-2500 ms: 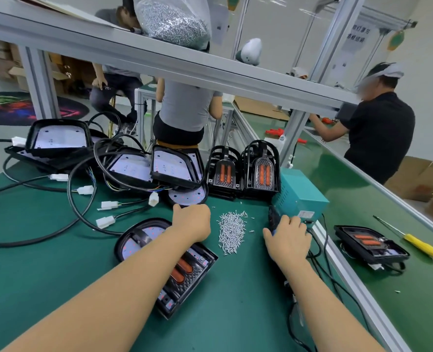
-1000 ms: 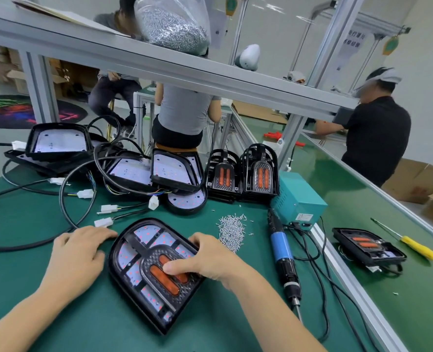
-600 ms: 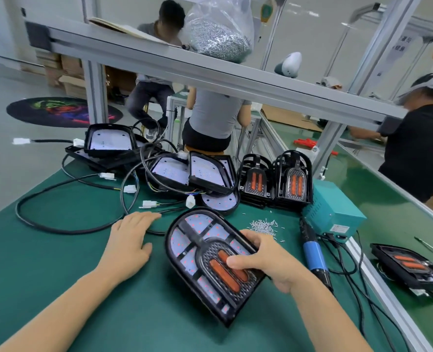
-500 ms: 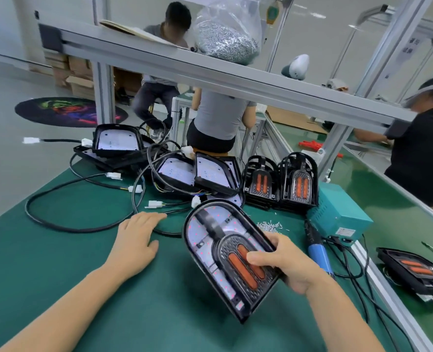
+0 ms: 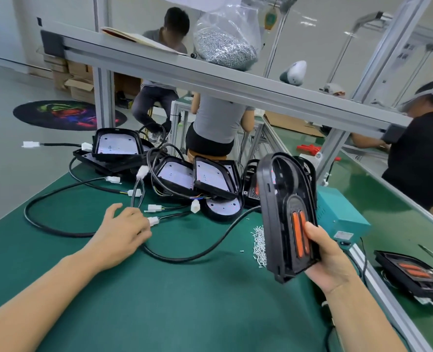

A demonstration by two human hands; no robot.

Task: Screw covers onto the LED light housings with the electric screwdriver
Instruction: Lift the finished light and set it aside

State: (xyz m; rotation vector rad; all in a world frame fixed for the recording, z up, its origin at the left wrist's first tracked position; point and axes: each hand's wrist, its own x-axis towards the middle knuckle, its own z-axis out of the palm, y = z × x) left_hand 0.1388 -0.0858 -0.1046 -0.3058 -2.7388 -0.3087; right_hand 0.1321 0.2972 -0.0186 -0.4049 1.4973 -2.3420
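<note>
The green-matted worktop [image 5: 185, 313] carries a heap of open black LED housings with white boards [image 5: 192, 176]. Above it, the right hand [image 5: 329, 262] grips the black plastic light housing with orange lenses [image 5: 284, 217] upright by its lower end. It looks rigid and light; edges suit holding. The left hand [image 5: 124, 232] rests flat, fingers relaxed, beside white cable connectors [image 5: 154, 221]. Small silver screws [image 5: 259, 243] lie loose.

Both arms are bare all the way down, with no sleeves showing. The left hand [image 5: 124, 231] has no glove, ring or watch. The right hand [image 5: 329, 260] is bare too. Both wrists are plain, with no bands. The fingernails are short.
</note>
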